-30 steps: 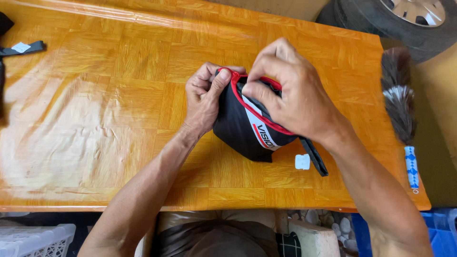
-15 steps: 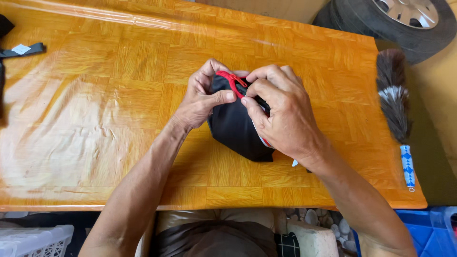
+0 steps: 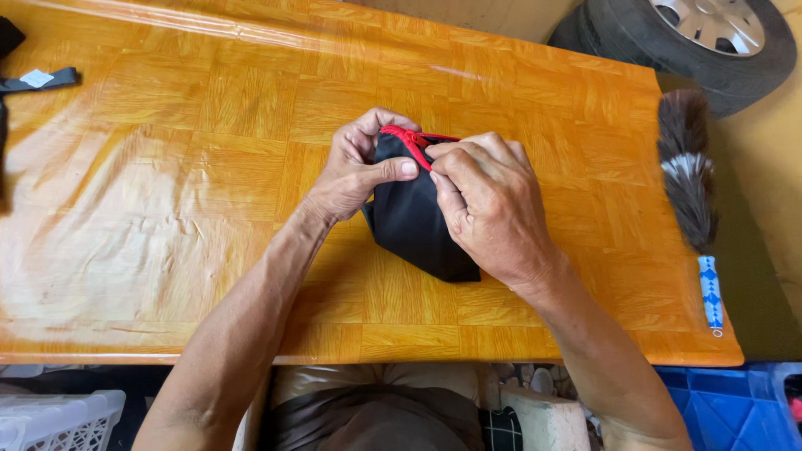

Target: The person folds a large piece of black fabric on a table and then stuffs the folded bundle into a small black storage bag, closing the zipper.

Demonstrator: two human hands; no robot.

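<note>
Both hands pinch the same black fabric pouch [image 3: 415,219] at its red-trimmed top edge. On the left hand [image 3: 355,171], thumb and curled fingers clamp the trim from the left. The right hand [image 3: 489,205] closes over the upper right part of the pouch, its fingertips meeting the left thumb at the red edge. The pouch lies on the wooden table [image 3: 192,125], roughly midway along its length and a little nearer the front edge than the back; its rounded lower end points toward the front edge.

A feather duster [image 3: 687,171] with a blue-and-white patterned handle lies along the right edge, well apart from the hands, its handle end reaching toward the front right corner. A dark strap with a small white tag [image 3: 38,79] lies at the left edge near the back corner. Beyond the back right corner sits a car tyre [image 3: 668,42] with a silver wheel. Below the front edge a white basket [image 3: 58,418] shows at the left and a blue crate [image 3: 727,409] at the right.
</note>
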